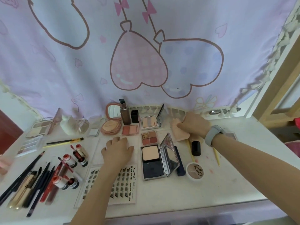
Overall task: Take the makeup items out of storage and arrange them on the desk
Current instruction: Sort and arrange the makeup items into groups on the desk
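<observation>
Makeup lies spread over the white desk (pixel 219 184). My left hand (pixel 117 151) rests flat, fingers apart, on a clear plastic case (pixel 97 150) just above the false-lash tray (pixel 125 185). My right hand (pixel 194 125), with a grey watch on the wrist, grips peach makeup puffs (pixel 181 133) at the back right. Between my hands are an open powder compact (pixel 154 161), a four-pan eyeshadow (pixel 149 138) and a blush duo (pixel 130 129). Behind them stand a brown foundation bottle (pixel 125 115) and a round pink mirror compact (pixel 112 123).
Pencils and brushes (pixel 30 182) and small red-capped bottles (pixel 71 161) crowd the left. Palettes (pixel 39 128) sit far left; a round concealer pot (pixel 195 171) and black tube (pixel 196 147) sit right. A printed curtain (pixel 138 54) hangs behind. A wooden frame (pixel 279 88) stands right.
</observation>
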Motion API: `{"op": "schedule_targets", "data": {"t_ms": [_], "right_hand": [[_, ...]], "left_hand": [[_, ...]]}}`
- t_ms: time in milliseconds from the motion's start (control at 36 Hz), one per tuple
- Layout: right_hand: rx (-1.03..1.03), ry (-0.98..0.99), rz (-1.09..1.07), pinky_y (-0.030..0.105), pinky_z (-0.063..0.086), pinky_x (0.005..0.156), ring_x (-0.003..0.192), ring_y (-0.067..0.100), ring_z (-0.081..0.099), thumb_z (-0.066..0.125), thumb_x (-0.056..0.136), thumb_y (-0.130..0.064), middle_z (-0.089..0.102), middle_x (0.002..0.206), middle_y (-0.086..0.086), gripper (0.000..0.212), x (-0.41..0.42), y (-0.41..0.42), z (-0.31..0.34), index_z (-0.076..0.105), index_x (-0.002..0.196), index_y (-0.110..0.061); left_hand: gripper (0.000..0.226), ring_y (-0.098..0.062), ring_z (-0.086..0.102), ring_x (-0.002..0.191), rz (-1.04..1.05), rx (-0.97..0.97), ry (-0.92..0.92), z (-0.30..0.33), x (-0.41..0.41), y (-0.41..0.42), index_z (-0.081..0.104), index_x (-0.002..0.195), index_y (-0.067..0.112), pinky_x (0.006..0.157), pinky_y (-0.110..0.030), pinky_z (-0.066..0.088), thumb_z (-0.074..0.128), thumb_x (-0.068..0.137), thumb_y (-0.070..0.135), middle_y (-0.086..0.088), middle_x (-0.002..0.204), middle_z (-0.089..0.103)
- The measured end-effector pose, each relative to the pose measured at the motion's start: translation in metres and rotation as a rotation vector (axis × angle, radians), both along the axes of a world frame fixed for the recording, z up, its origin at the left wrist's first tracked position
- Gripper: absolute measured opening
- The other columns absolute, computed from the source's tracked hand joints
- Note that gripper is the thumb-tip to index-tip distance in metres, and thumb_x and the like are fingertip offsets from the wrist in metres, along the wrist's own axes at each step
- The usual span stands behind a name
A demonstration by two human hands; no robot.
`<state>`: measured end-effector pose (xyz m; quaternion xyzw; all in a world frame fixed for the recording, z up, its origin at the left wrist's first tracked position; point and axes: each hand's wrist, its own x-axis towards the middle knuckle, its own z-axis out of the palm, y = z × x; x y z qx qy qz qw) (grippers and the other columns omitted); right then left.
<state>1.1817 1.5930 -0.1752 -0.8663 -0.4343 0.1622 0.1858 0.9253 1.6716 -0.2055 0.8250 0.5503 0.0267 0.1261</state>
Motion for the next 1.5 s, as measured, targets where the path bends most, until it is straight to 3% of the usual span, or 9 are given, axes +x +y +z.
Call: {"op": "schedule_targets", "data": {"t_ms": [333,528,750,833,1000,1111,1250,1333,1500], "right_hand": [[-0.053,-0.332,0.049,0.027,0.037,0.060,0.069,0.022,0.052,0.056,0.082,-0.043,0.048,0.068,-0.001,0.039,-0.004,-0.006,-0.004,0.036,0.059,-0.020],[-0.038,-0.388,0.056,0.028,0.042,0.059,0.074,0.021,0.059,0.056,0.082,-0.042,0.066,0.090,0.003,0.035,0.007,-0.019,-0.007,0.065,0.093,-0.010],[-0.068,-0.510,0.267,0.031,0.043,0.076,0.099,0.021,0.059,0.051,0.088,-0.038,0.063,0.109,-0.001,0.024,0.010,-0.041,-0.009,0.062,0.106,-0.026],[-0.098,-0.433,0.312,0.028,0.041,0.075,0.100,0.020,0.057,0.050,0.089,-0.032,0.063,0.111,0.000,0.023,0.013,-0.043,-0.006,0.062,0.107,-0.023],[0.041,-0.079,0.191,0.027,0.036,0.094,0.120,0.026,0.048,0.049,0.091,-0.018,0.053,0.132,0.011,0.037,0.015,-0.032,0.004,0.055,0.126,-0.009],[0.091,-0.138,0.203,0.024,0.029,0.084,0.118,0.032,0.044,0.052,0.090,-0.014,0.058,0.117,0.020,0.029,0.018,-0.023,0.001,0.059,0.113,0.002],[0.114,-0.099,0.137,0.035,0.039,0.095,0.116,0.029,0.049,0.056,0.090,-0.023,0.051,0.129,0.013,0.044,0.015,-0.020,-0.005,0.044,0.130,-0.008],[0.116,-0.124,0.109,0.043,0.048,0.086,0.097,0.029,0.058,0.056,0.089,-0.028,0.058,0.114,0.012,0.040,0.011,-0.021,-0.009,0.042,0.123,-0.013],[0.141,-0.262,0.153,0.040,0.048,0.082,0.099,0.032,0.059,0.043,0.096,-0.030,0.062,0.107,0.009,0.031,0.011,-0.027,-0.015,0.050,0.121,-0.014]], "left_hand": [[0.045,-0.028,0.030,0.131,-0.016,0.018,0.002,-0.004,-0.002,0.001,0.044,0.132,0.022,0.104,-0.047,0.029,0.044,0.093,0.044,-0.002,0.145,0.035],[0.044,-0.028,0.031,0.130,-0.016,0.033,-0.002,-0.007,-0.002,0.001,0.045,0.131,0.022,0.104,-0.047,0.029,0.044,0.093,0.044,-0.003,0.142,0.038],[0.043,-0.028,0.032,0.128,-0.012,0.036,-0.001,-0.006,-0.001,0.001,0.045,0.130,0.021,0.103,-0.046,0.029,0.044,0.093,0.044,-0.002,0.140,0.039],[0.043,-0.027,0.032,0.129,-0.010,0.040,0.003,-0.006,-0.001,0.000,0.045,0.130,0.021,0.103,-0.046,0.030,0.044,0.094,0.044,-0.003,0.140,0.040],[0.044,-0.027,0.031,0.130,-0.007,0.036,0.008,-0.007,-0.001,0.001,0.044,0.131,0.022,0.103,-0.045,0.029,0.043,0.094,0.045,-0.002,0.141,0.038],[0.044,-0.027,0.032,0.129,-0.007,0.042,0.006,-0.008,-0.001,0.001,0.045,0.131,0.022,0.103,-0.045,0.029,0.044,0.093,0.045,-0.002,0.140,0.039],[0.046,-0.027,0.033,0.128,-0.007,0.042,0.014,-0.007,0.000,0.002,0.043,0.133,0.022,0.103,-0.045,0.031,0.044,0.093,0.046,-0.002,0.140,0.039],[0.046,-0.027,0.032,0.129,-0.007,0.044,0.017,-0.007,-0.001,0.002,0.042,0.133,0.022,0.103,-0.045,0.030,0.043,0.093,0.046,-0.002,0.141,0.039],[0.047,-0.026,0.031,0.131,-0.009,0.049,0.012,-0.009,0.000,0.002,0.041,0.135,0.023,0.104,-0.044,0.029,0.042,0.094,0.046,-0.001,0.142,0.038]]}}
